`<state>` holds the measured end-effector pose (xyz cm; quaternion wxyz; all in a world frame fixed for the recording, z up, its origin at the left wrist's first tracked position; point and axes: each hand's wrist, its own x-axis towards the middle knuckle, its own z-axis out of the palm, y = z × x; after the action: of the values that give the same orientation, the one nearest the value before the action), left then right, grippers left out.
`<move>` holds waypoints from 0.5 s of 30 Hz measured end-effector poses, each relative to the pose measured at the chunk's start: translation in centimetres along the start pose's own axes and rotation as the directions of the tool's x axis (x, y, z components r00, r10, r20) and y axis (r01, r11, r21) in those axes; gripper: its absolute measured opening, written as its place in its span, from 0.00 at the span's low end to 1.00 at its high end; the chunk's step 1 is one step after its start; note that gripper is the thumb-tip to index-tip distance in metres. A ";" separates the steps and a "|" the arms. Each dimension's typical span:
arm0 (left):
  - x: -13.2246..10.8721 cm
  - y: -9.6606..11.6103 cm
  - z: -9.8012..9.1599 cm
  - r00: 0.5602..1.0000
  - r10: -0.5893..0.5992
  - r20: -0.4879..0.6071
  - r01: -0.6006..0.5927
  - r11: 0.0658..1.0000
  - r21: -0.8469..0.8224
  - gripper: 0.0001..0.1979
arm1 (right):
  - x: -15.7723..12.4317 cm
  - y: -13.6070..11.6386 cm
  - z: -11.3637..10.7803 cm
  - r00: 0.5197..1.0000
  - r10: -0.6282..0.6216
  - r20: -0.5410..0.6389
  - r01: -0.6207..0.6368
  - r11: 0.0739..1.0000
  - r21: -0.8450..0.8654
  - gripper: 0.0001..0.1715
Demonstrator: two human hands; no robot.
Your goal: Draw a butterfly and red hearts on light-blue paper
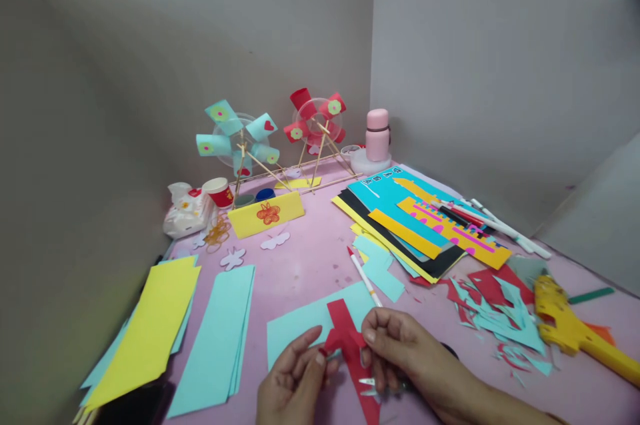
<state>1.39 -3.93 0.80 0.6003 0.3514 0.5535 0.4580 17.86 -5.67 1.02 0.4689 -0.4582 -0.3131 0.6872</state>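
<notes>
My left hand [295, 381] pinches the left edge of a red paper cut-out [350, 345] near the table's front edge. My right hand [400, 355] is closed around small scissors [370, 385], whose silver blades point left at the red paper. The red piece lies over a light blue sheet [305, 328]. A white pen with a red tip [364, 278] lies just beyond my right hand.
Yellow sheets [150, 325] and light blue strips [217, 338] lie at the left. A stack of coloured card [415, 225] with pens, paper scraps [500, 311] and a yellow glue gun [575, 331] sit at the right. Two paper windmills [240, 138], cups and a pink bottle [377, 135] stand at the back.
</notes>
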 end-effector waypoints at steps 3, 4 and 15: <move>0.4 0.7 -0.4 0.999 -0.018 -0.029 0.017 0.999 -0.052 0.30 | 0.0 0.2 -0.1 1.000 0.002 0.016 -0.002 1.000 0.005 0.26; 0.5 1.0 -0.5 0.999 -0.018 -0.043 0.015 0.998 -0.053 0.30 | 0.0 0.3 -0.1 1.000 0.001 0.021 -0.001 1.000 -0.003 0.26; 1.5 2.6 -2.5 0.990 0.047 -0.134 -0.024 0.986 0.167 0.25 | -0.2 0.2 0.1 1.000 0.012 0.012 -0.011 0.996 -0.085 0.26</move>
<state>-1.60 -1.84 2.38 0.5212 0.3772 0.6234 0.4443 17.73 -5.92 0.98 0.4430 -0.4752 -0.3424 0.6788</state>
